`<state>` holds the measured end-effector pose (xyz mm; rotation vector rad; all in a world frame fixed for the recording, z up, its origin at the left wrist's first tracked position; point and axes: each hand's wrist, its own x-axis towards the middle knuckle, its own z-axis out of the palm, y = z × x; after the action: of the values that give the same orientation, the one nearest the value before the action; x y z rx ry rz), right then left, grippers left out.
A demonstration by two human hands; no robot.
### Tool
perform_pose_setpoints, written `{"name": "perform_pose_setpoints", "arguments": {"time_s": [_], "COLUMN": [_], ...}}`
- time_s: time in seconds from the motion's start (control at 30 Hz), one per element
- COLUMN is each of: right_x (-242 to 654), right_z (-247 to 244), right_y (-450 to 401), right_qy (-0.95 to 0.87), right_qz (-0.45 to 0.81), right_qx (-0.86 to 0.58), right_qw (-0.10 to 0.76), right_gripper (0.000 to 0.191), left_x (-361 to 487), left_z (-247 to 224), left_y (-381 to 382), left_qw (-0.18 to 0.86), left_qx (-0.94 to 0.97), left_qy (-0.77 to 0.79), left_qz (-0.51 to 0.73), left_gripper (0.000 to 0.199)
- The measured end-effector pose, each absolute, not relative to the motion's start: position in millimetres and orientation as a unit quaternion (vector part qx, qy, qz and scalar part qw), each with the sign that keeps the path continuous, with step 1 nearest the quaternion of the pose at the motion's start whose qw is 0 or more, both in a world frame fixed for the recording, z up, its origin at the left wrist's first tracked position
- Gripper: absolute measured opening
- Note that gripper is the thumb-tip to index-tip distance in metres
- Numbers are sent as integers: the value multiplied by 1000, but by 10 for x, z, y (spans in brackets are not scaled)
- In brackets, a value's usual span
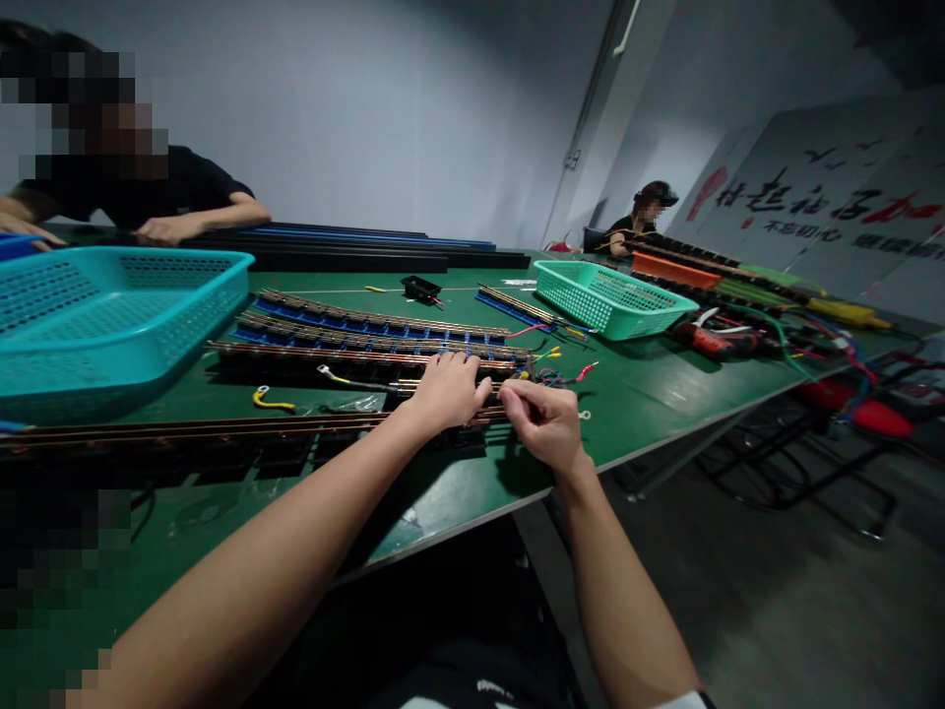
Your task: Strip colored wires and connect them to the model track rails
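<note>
My left hand (452, 390) lies over the dark rail strips with copper-coloured bars (346, 421), its fingers spread across them. Just right of it, my right hand (544, 418) is closed in a pinch at the right ends of the bars; whatever is between its fingertips is too small to make out. Behind both hands are blue-based strips with metal bars (384, 325). Coloured wires (565, 376) with small connectors stick out past my right hand. A yellow wire with a ring terminal (273, 400) rests on the green table at the left.
A turquoise basket (184, 345) stands at the left, a green basket (616, 313) at the back right. Red-handled pliers (716, 340) lie near the right edge. A person (169, 187) sits across the table, another (642, 222) farther back. A red stool (863, 409) is at right.
</note>
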<state>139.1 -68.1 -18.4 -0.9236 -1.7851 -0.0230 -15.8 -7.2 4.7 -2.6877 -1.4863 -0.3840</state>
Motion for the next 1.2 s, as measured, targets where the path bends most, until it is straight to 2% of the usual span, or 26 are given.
{"name": "perform_pose_setpoints", "arguments": {"time_s": [0.23,0.5,0.6,0.77,0.93,1.07,1.2], "right_x": [1378,1362,1346,1353,1386,1401,1410], "right_z": [-205,-241,-236,-249,-220,-157,-126], "right_y": [-667,-683,-696,-684,-625,-607,-608], "right_qy": [-793,-785,-743,-587,-461,-395,-374], "right_qz": [-20,-3,2,32,91,126,137], "right_qx": [-358,-381,-399,-445,-402,-350,-336], "right_qw": [492,488,537,676,786,840,853], "right_gripper": [21,14,13,22,29,31,32], "left_x": [-159,-161,-162,-158,-154,-156,-158], "left_z": [49,50,51,42,28,26,25], "left_y": [-77,-70,-72,-71,-58,-55,-53], "left_qw": [27,25,26,26,27,25,25], "left_qx": [-869,-869,-869,-867,-867,-868,-868], "left_qy": [-479,-480,-478,-479,-479,-478,-478], "left_qz": [-120,-119,-123,-135,-134,-136,-133], "left_gripper": [42,42,42,42,42,43,43]}}
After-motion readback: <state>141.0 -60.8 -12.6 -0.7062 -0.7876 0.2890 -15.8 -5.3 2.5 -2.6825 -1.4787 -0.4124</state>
